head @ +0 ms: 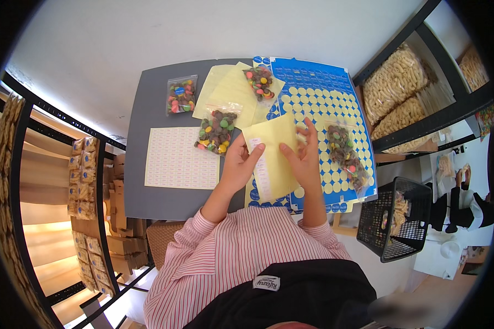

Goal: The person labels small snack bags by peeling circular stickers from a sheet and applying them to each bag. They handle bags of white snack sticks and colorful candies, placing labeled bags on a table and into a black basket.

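A yellow backing sheet (278, 172) with a column of small white labels along its left side is held up over the table. My left hand (242, 160) grips its left edge, thumb pressed near the labels. On the sheet's right side lies the thumb of my right hand (306, 158), with the fingers at and behind the edge. Just beyond my left hand is a clear zip bag of colourful candies (217, 131). Right of my right hand, another candy bag (346, 152) rests on a blue sheet of round stickers (329, 98), where many spots are bare yellow.
A sheet of small printed labels (181, 158) lies left on the grey table (156, 94). Farther back are a stickered candy bag (181, 95), yellow sheets (226, 88) and another candy bag (258, 82). Shelves (428, 111) and a black crate (395, 220) stand right; a person (457, 205) works beyond.
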A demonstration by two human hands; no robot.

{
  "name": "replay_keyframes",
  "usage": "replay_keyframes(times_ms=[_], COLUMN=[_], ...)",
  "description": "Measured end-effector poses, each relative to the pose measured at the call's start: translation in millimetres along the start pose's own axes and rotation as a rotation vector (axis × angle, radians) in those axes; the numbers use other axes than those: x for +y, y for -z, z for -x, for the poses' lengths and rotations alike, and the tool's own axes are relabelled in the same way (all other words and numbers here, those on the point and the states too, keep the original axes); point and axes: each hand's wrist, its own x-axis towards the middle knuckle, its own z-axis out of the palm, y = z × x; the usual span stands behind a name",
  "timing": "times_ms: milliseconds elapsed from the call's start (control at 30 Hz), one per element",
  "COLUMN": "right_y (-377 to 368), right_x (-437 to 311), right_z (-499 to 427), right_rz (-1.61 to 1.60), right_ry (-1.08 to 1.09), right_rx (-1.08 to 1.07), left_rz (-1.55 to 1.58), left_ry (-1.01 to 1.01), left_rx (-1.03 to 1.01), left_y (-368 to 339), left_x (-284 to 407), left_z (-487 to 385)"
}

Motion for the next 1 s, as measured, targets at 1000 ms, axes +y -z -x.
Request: replay_keyframes(times_ms=[1000], right_y=[-11], right_x=[21], right_z=[-16], right_rz=[-0.355], right_ry=[-0.079], right_rx=[0.046], left_rz=[-0.733], left_ry=[-0.177], left_rx=[-0.06], left_y=[12], left_x=[19], left_z=[28])
